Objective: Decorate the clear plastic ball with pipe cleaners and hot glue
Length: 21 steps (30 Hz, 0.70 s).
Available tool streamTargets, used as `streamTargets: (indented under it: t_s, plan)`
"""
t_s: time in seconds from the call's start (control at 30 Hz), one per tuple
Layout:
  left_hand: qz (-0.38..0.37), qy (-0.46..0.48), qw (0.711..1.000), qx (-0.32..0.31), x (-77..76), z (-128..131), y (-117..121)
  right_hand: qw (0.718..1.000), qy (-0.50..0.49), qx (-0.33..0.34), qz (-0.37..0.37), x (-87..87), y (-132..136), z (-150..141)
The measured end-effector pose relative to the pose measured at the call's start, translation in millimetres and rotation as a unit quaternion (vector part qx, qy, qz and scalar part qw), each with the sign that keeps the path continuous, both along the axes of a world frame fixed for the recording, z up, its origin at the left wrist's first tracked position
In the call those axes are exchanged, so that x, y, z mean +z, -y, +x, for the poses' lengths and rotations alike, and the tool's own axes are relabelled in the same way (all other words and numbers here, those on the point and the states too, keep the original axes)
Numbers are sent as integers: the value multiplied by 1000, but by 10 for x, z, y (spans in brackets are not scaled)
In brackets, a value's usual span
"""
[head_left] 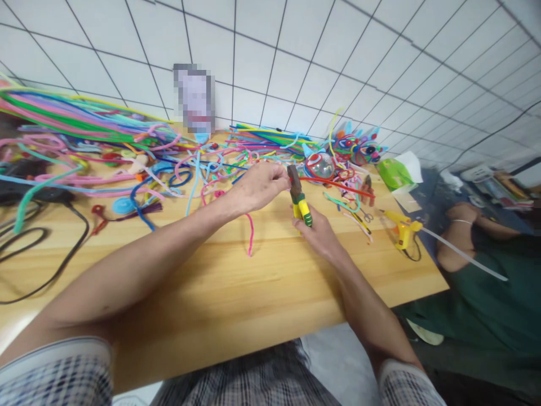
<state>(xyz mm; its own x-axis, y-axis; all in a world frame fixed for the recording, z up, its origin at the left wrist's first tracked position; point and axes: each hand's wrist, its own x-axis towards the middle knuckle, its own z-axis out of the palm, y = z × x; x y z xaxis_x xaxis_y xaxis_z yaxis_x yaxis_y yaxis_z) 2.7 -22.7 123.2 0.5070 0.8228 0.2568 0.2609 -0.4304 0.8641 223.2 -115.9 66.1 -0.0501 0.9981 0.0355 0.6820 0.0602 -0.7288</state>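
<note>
My left hand [262, 183] is pinched closed at the jaws of the pliers [301, 206], and a bit of red shows at its fingertips. Those pliers have dark jaws and yellow-green handles, which my right hand [315, 228] grips from below. On the far side of the jaws a red pipe cleaner [338, 184] stretches to the right, apparently in line with the left fingertips. Beneath my left wrist a pink pipe cleaner [252, 234] hangs or lies in a curve; its upper part is hidden. Just behind the pliers sits a clear ball decorated with a red eye [320, 166].
Bundles of coloured pipe cleaners [97, 121] run along the wall. To the right are a yellow glue gun [403, 228], scissors [367, 216], red-handled pliers [368, 192] and a green packet [391, 173]. Black cables [80, 239] lie left. Another person [486, 282] sits at the right.
</note>
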Motion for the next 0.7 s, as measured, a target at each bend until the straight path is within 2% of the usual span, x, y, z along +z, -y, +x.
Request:
streamTargets:
  t_s: [0.13,0.4,0.7]
  plan:
    - [11,-40,999,12,12,4,4,999,32,-2,18,-2,1,-14]
    - [24,-33,999,9,-32,-2,-13,999,50,-8,18,-11,4,-27]
    - [25,-21,999,5,-29,-4,-5,999,25,-8,27,-56,2,-27]
